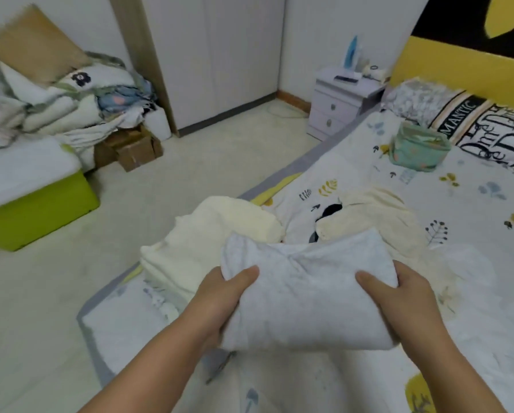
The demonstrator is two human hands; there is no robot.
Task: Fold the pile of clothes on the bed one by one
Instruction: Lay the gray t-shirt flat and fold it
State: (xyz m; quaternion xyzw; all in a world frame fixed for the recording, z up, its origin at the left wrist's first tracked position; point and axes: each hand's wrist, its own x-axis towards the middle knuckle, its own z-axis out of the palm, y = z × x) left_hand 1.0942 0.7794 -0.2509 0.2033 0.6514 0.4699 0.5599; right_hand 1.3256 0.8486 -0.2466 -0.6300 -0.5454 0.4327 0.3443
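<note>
Bright, even indoor light; edges bend, details perhaps slightly soft.

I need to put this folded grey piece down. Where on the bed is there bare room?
Free: the sheet right of the cream clothes, before the pillows; also the near corner under your left hand. Crowded: straight ahead, past the grey piece.

Folded garment (306, 296) held above bed (473, 263) edge, btwn left hand (220, 296) and right hand (398, 293), one on each side. Towel (208, 242) on bed just left/behind garment; another cloth (377, 222) behind-right of it. Pouch (418, 150) farther back on bed, pillow (488, 129) right of pouch by headboard. Nightstand (339, 102) left of bed head. Laundry heap (56, 96) far left w/ boxes (133, 150) beside it on floor.
</note>
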